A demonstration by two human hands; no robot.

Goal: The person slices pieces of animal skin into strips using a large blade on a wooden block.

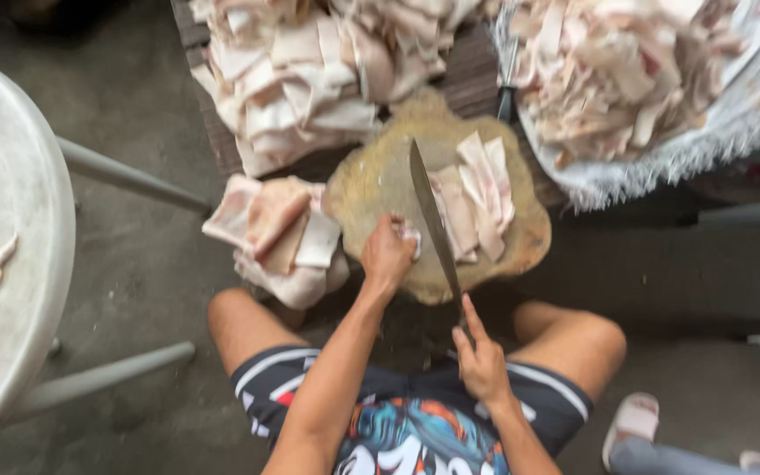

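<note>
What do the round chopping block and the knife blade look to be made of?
Chopping block: apparently wood, a thick round slab with uneven edges and a worn, yellowish, matte top. Knife: likely metal, with a long, thin, grey, dull blade. The right hand hides its handle.

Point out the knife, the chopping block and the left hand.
knife (430, 211): head view, middle of the blade.
chopping block (371, 180): head view, bare left part of its top.
left hand (387, 255): head view, back of the hand.

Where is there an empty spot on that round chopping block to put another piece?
The chopping block is bare on its far left part, between the knife and the block's rim. Right of the knife, meat strips crowd it. The left hand covers the near edge.
</note>
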